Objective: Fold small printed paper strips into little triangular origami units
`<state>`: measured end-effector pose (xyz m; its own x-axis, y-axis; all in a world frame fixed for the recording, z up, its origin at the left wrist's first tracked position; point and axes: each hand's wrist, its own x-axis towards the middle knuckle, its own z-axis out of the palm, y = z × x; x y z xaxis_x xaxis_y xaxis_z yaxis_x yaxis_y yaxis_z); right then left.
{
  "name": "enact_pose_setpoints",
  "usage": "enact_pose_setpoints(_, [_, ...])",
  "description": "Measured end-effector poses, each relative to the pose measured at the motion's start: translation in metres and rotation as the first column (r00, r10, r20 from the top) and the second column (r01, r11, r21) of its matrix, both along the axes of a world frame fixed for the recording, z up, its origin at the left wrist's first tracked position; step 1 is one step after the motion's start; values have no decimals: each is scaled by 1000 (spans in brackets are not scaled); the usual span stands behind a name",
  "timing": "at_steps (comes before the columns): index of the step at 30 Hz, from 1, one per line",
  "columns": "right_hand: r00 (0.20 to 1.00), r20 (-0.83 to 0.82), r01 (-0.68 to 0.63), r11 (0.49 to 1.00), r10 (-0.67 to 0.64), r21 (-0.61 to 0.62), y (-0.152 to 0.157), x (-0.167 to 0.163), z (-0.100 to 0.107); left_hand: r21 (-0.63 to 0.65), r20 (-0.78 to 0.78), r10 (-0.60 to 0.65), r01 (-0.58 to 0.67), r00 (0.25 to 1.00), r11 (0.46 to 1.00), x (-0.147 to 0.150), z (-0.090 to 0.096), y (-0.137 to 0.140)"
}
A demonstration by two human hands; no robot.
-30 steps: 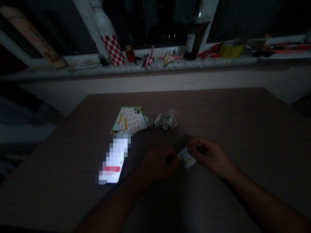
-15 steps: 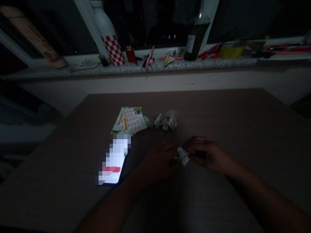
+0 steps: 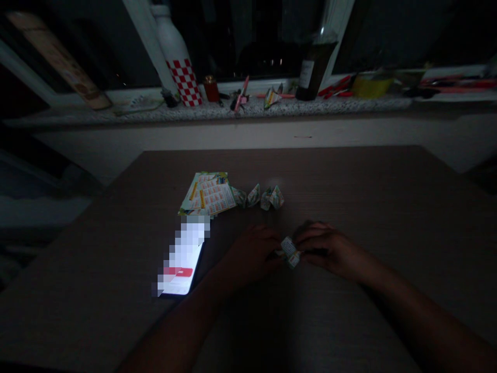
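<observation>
Between my two hands is a small folded piece of printed paper (image 3: 290, 252), white and green with fine text. My left hand (image 3: 254, 254) pinches its left side, the fingers bent and dim in the shadow. On the other side, my right hand (image 3: 324, 246) grips the right edge between thumb and fingers. Beyond them stand several folded paper shapes (image 3: 254, 195) in a row, made of similar print. To their left lies a stack of printed leaflets (image 3: 215, 194), fanned a little. A phone (image 3: 182, 259) with a lit, partly pixelated screen rests beside my left forearm.
The brown table (image 3: 368, 181) ends at a wall below a stone window sill (image 3: 240, 111). On the sill stand a red-and-white checked bottle (image 3: 186, 80), a dark bottle (image 3: 308, 75), a small red jar (image 3: 212, 89) and a yellow container (image 3: 373, 87). The room is dim.
Both hands stay on the folded paper and have drawn slightly closer together. The paper has shifted a little to the left and turned slightly. The rest of the table looks the same.
</observation>
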<state>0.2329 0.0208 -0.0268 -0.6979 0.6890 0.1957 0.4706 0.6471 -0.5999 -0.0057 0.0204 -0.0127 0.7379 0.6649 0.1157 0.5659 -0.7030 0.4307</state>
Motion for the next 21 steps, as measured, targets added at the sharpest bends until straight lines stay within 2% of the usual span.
enact_pose_setpoints(14, [997, 4, 79, 997, -79, 12, -3, 1, 0, 17, -23, 84, -84, 996, 996, 0, -1, -1])
enact_pose_setpoints(21, [983, 65, 170, 985, -172, 29, -5, -3, 0, 29, -10, 203, -202, 979, 979, 6, -4, -5])
